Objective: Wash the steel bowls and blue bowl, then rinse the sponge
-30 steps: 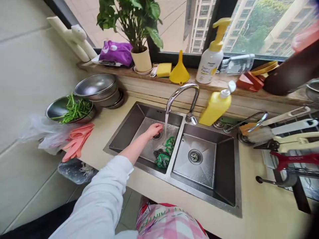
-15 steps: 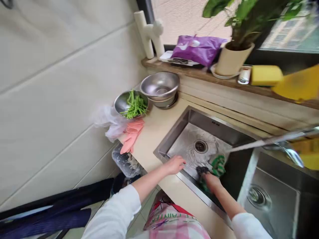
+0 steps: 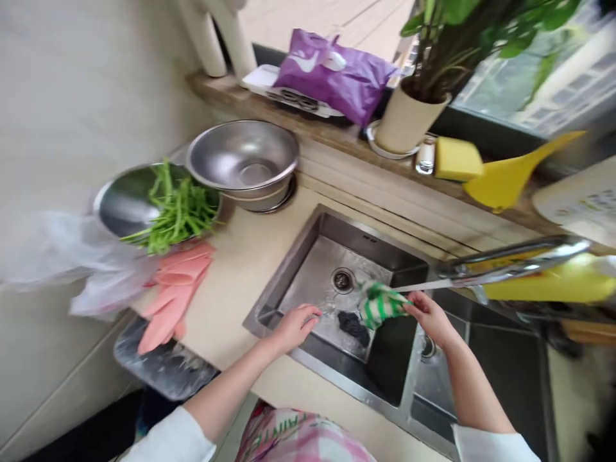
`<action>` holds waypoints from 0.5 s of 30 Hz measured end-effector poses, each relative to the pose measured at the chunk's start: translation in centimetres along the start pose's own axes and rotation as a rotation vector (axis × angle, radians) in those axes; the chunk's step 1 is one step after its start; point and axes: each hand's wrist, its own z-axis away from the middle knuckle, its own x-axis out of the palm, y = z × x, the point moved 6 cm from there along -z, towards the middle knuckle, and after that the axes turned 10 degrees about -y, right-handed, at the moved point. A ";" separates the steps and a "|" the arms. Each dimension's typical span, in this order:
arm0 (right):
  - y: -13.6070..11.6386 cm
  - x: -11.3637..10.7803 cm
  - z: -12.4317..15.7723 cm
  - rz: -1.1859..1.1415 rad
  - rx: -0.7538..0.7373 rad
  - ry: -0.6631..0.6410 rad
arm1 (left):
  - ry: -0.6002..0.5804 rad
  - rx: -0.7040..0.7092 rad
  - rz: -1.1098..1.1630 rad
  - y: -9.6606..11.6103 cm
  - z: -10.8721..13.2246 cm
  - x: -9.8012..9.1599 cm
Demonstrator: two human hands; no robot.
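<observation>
Right hand (image 3: 430, 316) pinching a green and white striped cloth (image 3: 380, 303) by one end, fingers pressed together on it, cloth lifted above the left basin of the sink (image 3: 289, 276), just under the tap (image 3: 510, 260). Left hand (image 3: 296, 325) low over the near edge of the same basin, fingers loosely curled and a little spread, holding nothing; hard to tell whether touching the steel or only just above it. Dark scrubbing pad (image 3: 353, 326) lying on the basin floor between the two hands, near the drain (image 3: 342, 280), apart from both hands. On the counter to the left: pink rubber gloves (image 3: 176, 292) lying flat, beside them a steel bowl with green vegetables (image 3: 176, 208), and a clear plastic bag (image 3: 72, 263) touching the gloves. Behind, an empty-looking stack of steel bowls (image 3: 243, 160). On the window ledge: purple packet (image 3: 332, 74), plant pot (image 3: 407, 119), yellow sponge (image 3: 457, 160) and yellow funnel (image 3: 510, 176) lying on its side. Picture blurred at the right edge, so things there not clear.
</observation>
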 end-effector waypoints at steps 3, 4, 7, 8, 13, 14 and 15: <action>-2.0 -2.4 0.3 -0.438 -0.084 0.237 | -0.072 0.124 -0.032 3.4 -5.5 2.5; -2.5 -2.7 0.1 -0.531 -0.111 0.305 | -0.075 0.156 -0.048 4.6 -7.2 3.2; -3.5 -2.7 -0.9 -0.710 -0.190 0.427 | -0.049 0.218 -0.092 7.8 -11.7 4.4; -3.7 -2.5 -1.1 -0.740 -0.203 0.433 | -0.037 0.231 -0.103 8.7 -12.9 4.6; -4.7 -1.4 -0.9 -0.763 -0.224 0.299 | -0.057 0.283 -0.111 11.6 -16.0 5.4; -5.0 -1.2 -0.7 -0.760 -0.225 0.254 | -0.075 0.302 -0.108 12.0 -16.2 5.4; -5.2 -1.0 -0.5 -0.755 -0.228 0.212 | -0.095 0.325 -0.097 12.5 -16.2 5.5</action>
